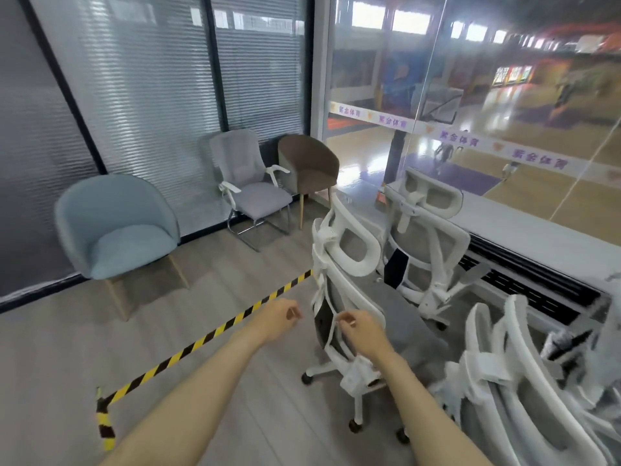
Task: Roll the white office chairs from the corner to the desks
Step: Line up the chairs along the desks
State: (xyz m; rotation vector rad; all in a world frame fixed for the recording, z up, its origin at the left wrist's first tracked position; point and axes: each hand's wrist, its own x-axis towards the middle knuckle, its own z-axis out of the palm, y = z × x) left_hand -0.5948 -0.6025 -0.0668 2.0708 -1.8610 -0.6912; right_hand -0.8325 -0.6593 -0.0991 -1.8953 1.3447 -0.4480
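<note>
White chair [346,280]; both hands outstretched, empty.

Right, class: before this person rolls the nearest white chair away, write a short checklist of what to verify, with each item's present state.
1. Left hand on the chair: not ok, apart from it.
2. Right hand grip on the nearest white chair: cannot tell, close to its back frame.
3. Wheels on the floor: ok.
4. Floor on the left, across the striped tape: ok, bare.
5. Clearance from the neighbouring white chair: cannot tell, very close.
</note>
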